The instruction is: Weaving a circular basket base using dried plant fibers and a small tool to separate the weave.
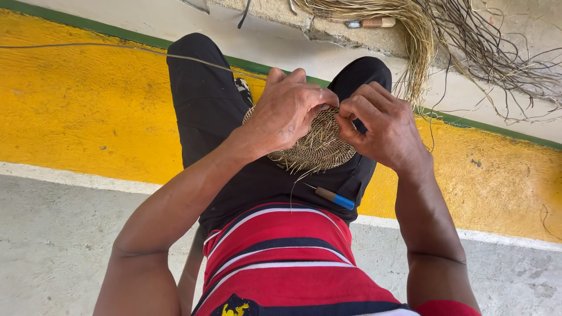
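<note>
A round woven straw disc [319, 146] rests on my lap over black shorts. My left hand [287, 111] grips its upper left edge, fingers curled over the rim. My right hand [377, 123] pinches the disc's upper right edge, thumb and fingers pressed together on the weave. A long thin straw strand [117, 50] runs from my left hand away to the far left. Loose fibre ends hang from the disc's lower edge. A small tool with a blue handle [335, 198] lies on my lap just below the disc.
A bundle of dry straw fibres [445, 35] lies on the concrete at the top right, with a wooden-handled tool [372, 23] beside it. Yellow painted floor [70, 105] with a green stripe lies under my legs; grey concrete nearer me.
</note>
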